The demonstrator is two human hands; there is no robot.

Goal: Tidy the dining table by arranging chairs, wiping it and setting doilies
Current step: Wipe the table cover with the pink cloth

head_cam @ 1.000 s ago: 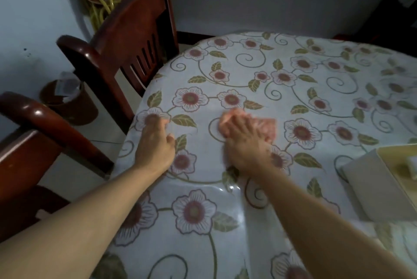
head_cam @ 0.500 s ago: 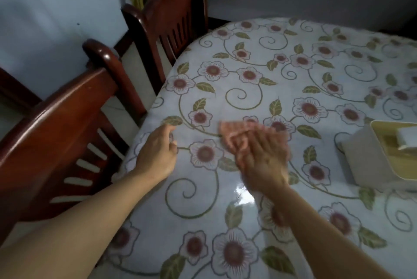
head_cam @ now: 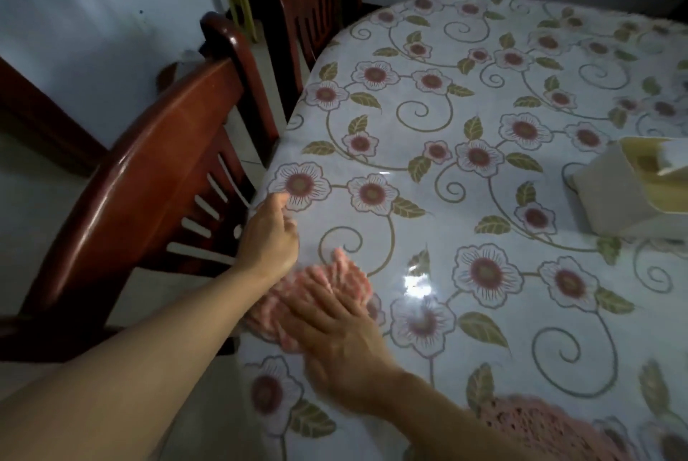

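The right hand [head_cam: 335, 334] presses flat on a pink cloth [head_cam: 327, 285], lower centre; the left hand [head_cam: 270, 237], fingers loosely curled, rests at the table [head_cam: 484, 125] edge.

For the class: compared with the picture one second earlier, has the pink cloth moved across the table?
Yes. The pink cloth under the right hand has slid toward the table's near-left edge, farther from the tissue box, and now lies just behind the left hand.
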